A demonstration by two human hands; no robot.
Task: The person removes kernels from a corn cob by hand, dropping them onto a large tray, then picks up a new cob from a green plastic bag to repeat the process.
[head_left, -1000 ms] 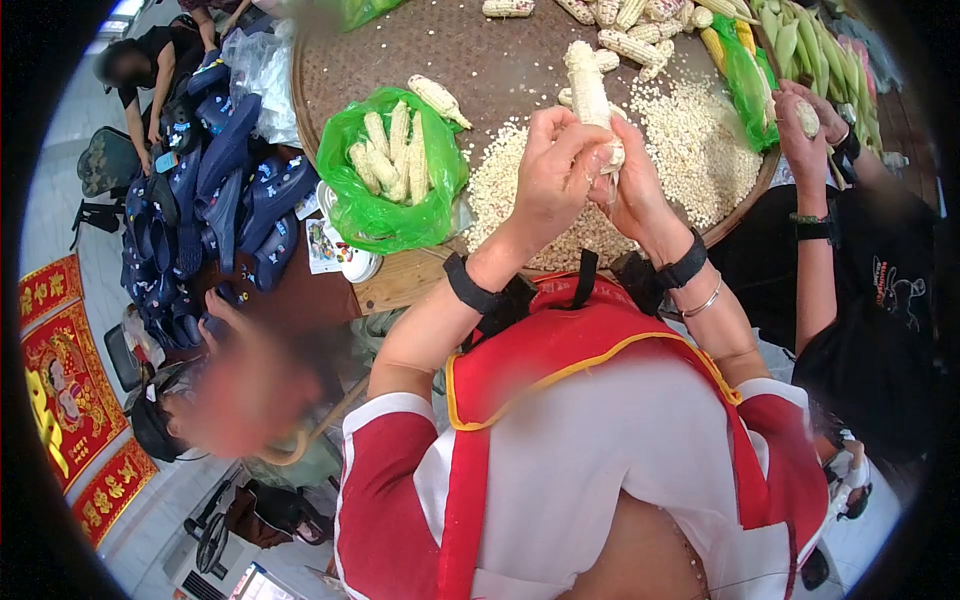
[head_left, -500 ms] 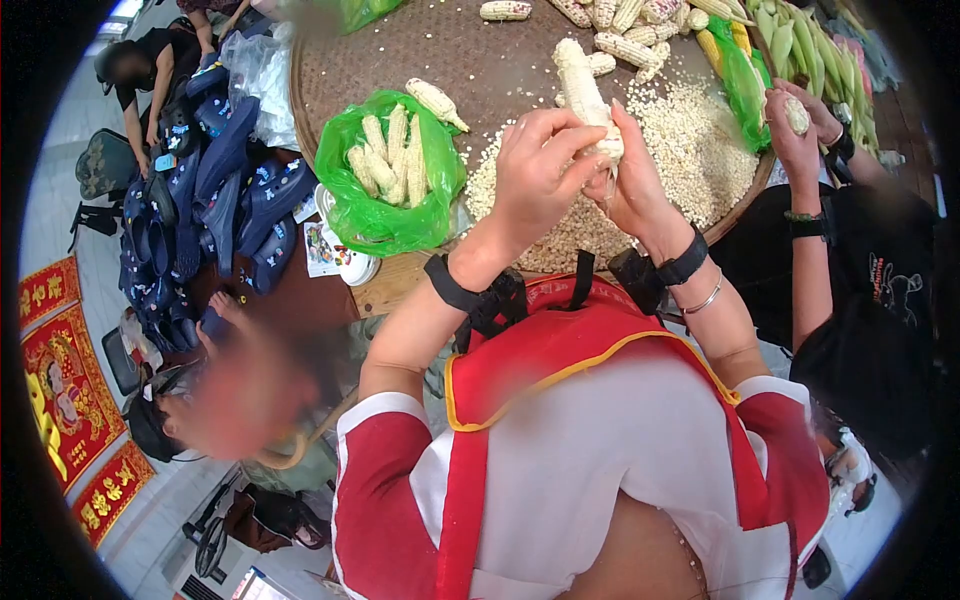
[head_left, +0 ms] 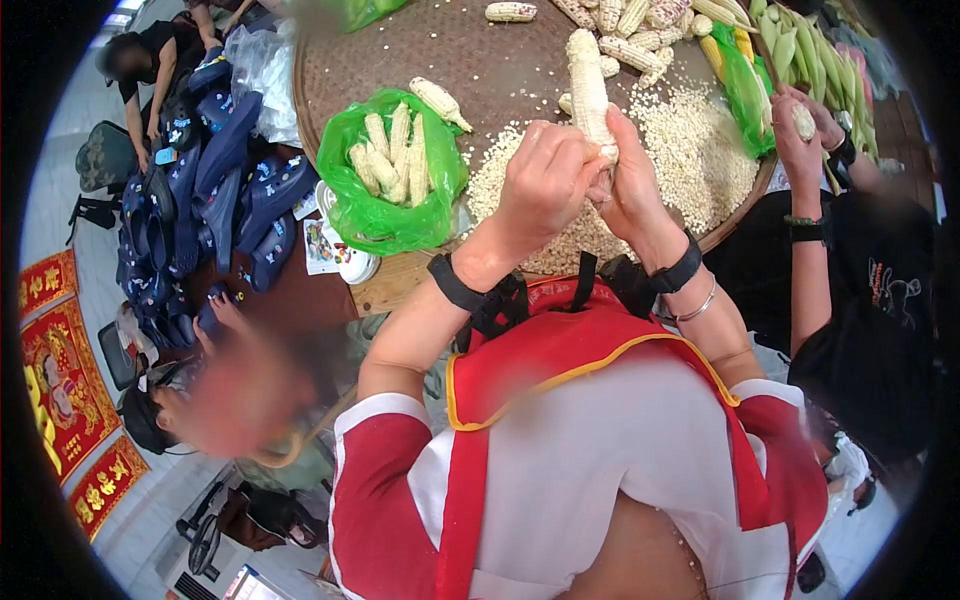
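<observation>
A pale, partly stripped corn cob (head_left: 588,85) stands nearly upright above the round woven tray (head_left: 420,45). My right hand (head_left: 632,175) is closed around its lower part, the thumb lying along the side. My left hand (head_left: 545,180) is curled tightly against the cob's bottom end, its fingertips pinching there. What exactly lies under those fingers is hidden. Loose white kernels (head_left: 695,150) are heaped on the tray behind and beside both hands. Left of my hands, a green plastic bag (head_left: 345,205) holds several pale cobs, and another cob (head_left: 438,103) rests by its rim.
More corn ears (head_left: 632,52) are piled at the tray's far side, near a second green bag (head_left: 745,105). At right, another person's hands (head_left: 800,135) hold a cob. Navy clogs (head_left: 225,180) are heaped at left. A person in red (head_left: 255,385) sits lower left.
The cob has tilted more upright and shifted slightly right. My left hand's fingers have curled in tighter at its lower end. My right hand still grips it.
</observation>
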